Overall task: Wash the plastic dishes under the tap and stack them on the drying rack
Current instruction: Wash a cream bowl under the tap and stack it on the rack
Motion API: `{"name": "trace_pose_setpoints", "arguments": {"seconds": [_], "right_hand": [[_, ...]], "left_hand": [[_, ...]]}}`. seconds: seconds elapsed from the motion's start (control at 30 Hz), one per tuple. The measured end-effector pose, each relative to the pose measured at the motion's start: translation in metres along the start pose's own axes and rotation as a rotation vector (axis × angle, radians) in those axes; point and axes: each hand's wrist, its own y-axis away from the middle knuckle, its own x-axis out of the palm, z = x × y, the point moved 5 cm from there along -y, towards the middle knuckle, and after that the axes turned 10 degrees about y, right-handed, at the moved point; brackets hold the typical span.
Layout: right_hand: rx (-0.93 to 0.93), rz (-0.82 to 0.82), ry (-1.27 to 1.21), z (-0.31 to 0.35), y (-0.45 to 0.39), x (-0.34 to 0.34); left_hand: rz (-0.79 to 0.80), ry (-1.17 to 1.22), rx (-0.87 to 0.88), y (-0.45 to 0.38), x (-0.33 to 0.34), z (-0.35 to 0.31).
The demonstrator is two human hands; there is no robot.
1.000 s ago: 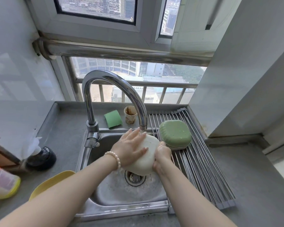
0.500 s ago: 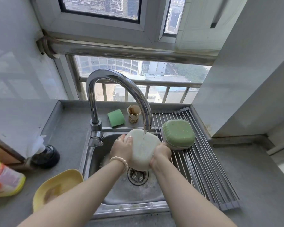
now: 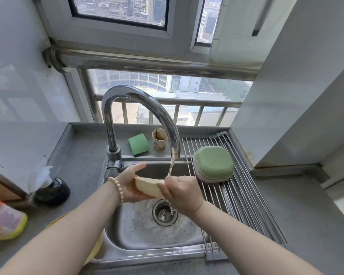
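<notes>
Two forearms reach in from the bottom edge and meet over the sink (image 3: 127,231). Nearest on the left, partly under the left arm, lies a yellow dish (image 3: 96,247) on the counter, with a yellow and orange bottle (image 3: 4,223) further left. The left hand (image 3: 130,183), a bead bracelet (image 3: 117,188) at its wrist, lies palm up under the cream dish (image 3: 147,186), its fingers straight and pointing toward the back of the basin, so it cradles the dish from below and from the left. The right hand (image 3: 180,192) grips the dish's right end, fingers curled over the edge. The dish is tilted nearly edge-on, above the drain (image 3: 164,213). Water from the tap (image 3: 139,116) falls just beside the right hand's knuckles and runs down to the drain. Right of the hands, on the drying rack (image 3: 252,211), sits an upturned green dish (image 3: 213,162) on a paler one. Behind the tap stand a green sponge (image 3: 138,144) and a stained paper cup (image 3: 159,139).
</notes>
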Motion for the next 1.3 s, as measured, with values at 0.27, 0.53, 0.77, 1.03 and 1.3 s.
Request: {"name": "trace_pose_setpoints", "arguments": {"seconds": [0.27,0.53,0.77,1.03,1.3], "right_hand": [[-0.286,0.289,-0.046,0.007,0.027,-0.003],[0.233,1.074,0.311,-0.025,0.033,0.022],[0.338,1.186,0.271,-0.010,0.017,0.065],[0.360,1.109,-0.209,0.023,0.003,0.076],[0.411,0.983,-0.411,0.035,0.016,0.065]], "left_hand": [[-0.013,-0.157,0.297,-0.009,-0.002,-0.007],[-0.181,-0.114,0.660,-0.010,-0.007,-0.001],[-0.074,0.078,0.661,-0.018,0.007,0.017],[-0.021,0.107,0.636,-0.012,0.006,0.004],[-0.146,0.015,0.758,0.002,-0.003,-0.021]]}}
